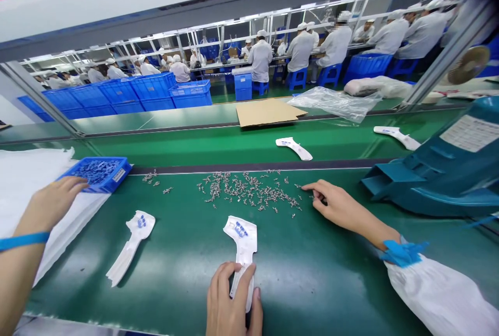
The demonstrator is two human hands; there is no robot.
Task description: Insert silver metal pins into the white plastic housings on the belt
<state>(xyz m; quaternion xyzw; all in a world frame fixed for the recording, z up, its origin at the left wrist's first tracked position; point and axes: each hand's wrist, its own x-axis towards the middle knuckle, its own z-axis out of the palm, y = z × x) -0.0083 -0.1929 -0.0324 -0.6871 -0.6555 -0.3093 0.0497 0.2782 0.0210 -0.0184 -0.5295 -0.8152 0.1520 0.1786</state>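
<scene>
My left hand [233,302] is closed on the lower handle of a white plastic shell half [246,240] on the green work surface. Blue pieces show in the shell's wider upper end. My right hand [329,202], with a white sleeve and blue cuff, reaches in from the right. Its index finger points out, the thumb hangs apart, and the other fingers curl. The index tip is beside the right edge of a scatter of small metal parts [253,190]; I cannot make out whether it touches one.
Another person's hand [54,201] reaches over a blue bin [117,175] of small blue pieces. A second shell half [134,245] lies left. Two more, including one shell [294,148], lie on the belt [175,144] beyond. A teal machine [448,170] stands right. Co-workers sit behind.
</scene>
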